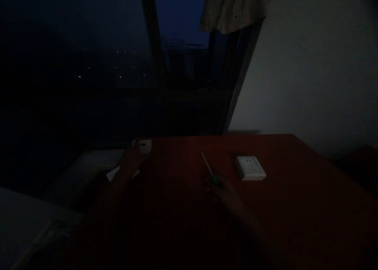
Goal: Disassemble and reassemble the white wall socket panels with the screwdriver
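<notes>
The scene is very dark. My right hand (227,193) is closed around the green handle of a screwdriver (208,165), whose thin metal shaft points up and to the left over the table. To the right of that hand lies a white wall socket (250,168) with its holes facing up. At the table's far left, my left hand (132,158) is closed at the side of a small white box (145,146) with a dark opening. Under my left wrist lies a flat white piece (113,173), partly covered; its kind is unclear.
The reddish-brown table (183,207) reaches back to a dark window (189,116). A pale wall (310,73) rises on the right, and a curtain (236,10) hangs above. Light-coloured ledges (29,211) stand beyond the table's left edge.
</notes>
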`<state>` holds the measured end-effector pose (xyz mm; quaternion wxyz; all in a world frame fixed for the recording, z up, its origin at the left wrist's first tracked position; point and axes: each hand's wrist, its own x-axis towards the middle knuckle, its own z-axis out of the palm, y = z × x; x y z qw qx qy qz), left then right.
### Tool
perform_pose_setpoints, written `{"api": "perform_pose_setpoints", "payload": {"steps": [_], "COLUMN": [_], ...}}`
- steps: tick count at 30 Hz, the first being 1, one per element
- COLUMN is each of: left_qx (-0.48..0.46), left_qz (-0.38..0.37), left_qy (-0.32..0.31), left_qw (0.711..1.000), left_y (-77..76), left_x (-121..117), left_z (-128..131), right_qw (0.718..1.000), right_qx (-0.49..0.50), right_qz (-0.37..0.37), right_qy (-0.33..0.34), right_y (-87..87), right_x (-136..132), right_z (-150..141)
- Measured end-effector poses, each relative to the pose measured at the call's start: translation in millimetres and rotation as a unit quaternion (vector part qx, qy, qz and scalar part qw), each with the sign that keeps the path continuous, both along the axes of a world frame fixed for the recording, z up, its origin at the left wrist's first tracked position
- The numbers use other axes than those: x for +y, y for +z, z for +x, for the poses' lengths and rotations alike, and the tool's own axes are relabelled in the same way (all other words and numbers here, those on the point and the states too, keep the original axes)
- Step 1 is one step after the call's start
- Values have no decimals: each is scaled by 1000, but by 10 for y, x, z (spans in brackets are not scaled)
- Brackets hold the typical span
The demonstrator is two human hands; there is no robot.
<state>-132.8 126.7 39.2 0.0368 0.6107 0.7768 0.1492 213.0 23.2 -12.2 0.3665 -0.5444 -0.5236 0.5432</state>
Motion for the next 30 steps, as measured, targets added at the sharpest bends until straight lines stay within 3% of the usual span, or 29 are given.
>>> {"api": "perform_pose_setpoints", "payload": {"steps": [6,12,15,20,27,30], "left_qx": [-33,-84,-137,-212,-281,-286], "left_qz": [53,54,27,-30,-52,-66], "left_qy": [-129,-283,-304,-279,-320,-315], "left_qw": [990,954,942,936,903,903], "left_y": [86,-198,-330,-367,-329,-327], "left_x": [-186,-749,-1044,-1296,-1270,-1261], "left_z": [695,1490,1716,1787,1592,1563], "right_qw": [999,986,971,952,945,939], "right_qx": [-32,-109,-174,-249,-273,-298], "right_qz": [17,84,136,164,177,172], "right_qy": [-24,-91,-94,-71,-11,-14], "right_y": [10,59,103,122,107,68], "right_x": [-13,-25,-34,-15,21,37], "right_z": [21,43,45,115,202,200]}}
